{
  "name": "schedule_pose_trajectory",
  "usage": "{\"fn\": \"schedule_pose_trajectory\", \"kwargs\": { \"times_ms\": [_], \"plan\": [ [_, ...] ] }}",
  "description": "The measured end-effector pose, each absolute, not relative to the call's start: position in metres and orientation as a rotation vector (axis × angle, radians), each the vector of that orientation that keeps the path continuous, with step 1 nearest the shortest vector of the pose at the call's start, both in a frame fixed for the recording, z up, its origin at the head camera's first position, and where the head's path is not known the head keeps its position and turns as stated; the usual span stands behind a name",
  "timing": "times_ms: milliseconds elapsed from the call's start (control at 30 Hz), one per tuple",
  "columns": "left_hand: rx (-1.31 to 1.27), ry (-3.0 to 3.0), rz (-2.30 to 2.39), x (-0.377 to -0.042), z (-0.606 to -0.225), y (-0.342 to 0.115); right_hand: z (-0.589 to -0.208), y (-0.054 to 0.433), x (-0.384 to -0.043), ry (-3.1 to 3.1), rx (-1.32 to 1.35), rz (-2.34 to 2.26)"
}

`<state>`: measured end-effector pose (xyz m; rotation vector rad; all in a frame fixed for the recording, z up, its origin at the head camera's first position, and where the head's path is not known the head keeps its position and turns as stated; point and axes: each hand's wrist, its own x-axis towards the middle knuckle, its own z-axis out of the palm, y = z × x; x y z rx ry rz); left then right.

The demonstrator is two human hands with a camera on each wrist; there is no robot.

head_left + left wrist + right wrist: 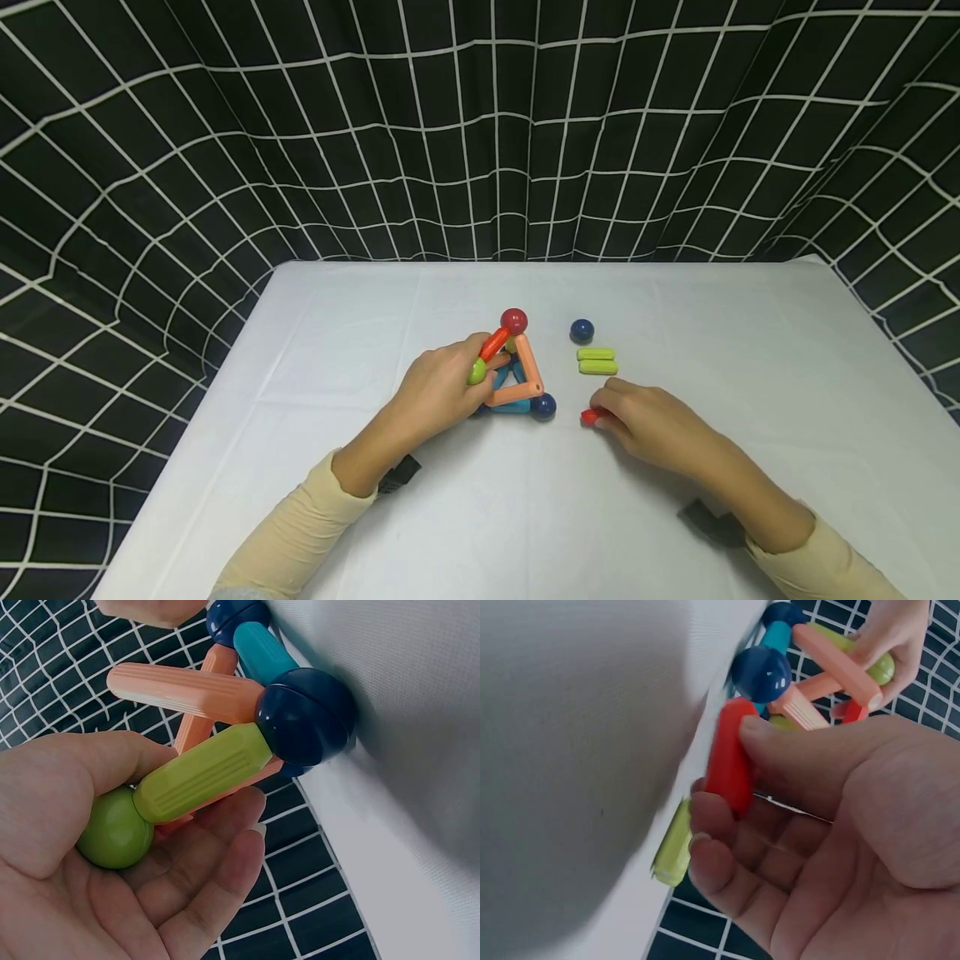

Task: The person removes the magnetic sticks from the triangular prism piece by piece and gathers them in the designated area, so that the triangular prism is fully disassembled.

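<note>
My left hand (438,387) grips a ball-and-rod building structure at its light green ball (116,832). The thumb lies along a yellow-green rod (206,772) that runs from this ball to a dark blue ball (307,716). Teal rods (512,407) and dark blue balls form the base on the table, with salmon rods (528,364) rising from it. A red rod (493,344) links the green ball to a red ball (513,321) on top. To the right of the structure, my right hand (652,425) pinches another red rod (731,757) between thumb and fingers, close above the table.
Two loose yellow-green rods (597,367) lie side by side beyond my right hand. Behind them rests a single dark blue ball (582,331). A white cloth covers the table (360,317), and a black curtain with white grid lines (480,125) hangs around it.
</note>
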<state>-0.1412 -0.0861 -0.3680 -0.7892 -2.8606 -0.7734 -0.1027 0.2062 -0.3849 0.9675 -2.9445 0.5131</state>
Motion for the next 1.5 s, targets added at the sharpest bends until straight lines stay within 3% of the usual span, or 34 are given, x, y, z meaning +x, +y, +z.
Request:
{"fn": "schedule_pose_trajectory", "kwargs": {
  "times_ms": [1500],
  "plan": [
    [-0.838, -2.844, -0.74, -0.1418, -0.367, -0.0872, -0.389, 0.2048, -0.1096, -3.022, 0.82, 0.402]
  ]
}}
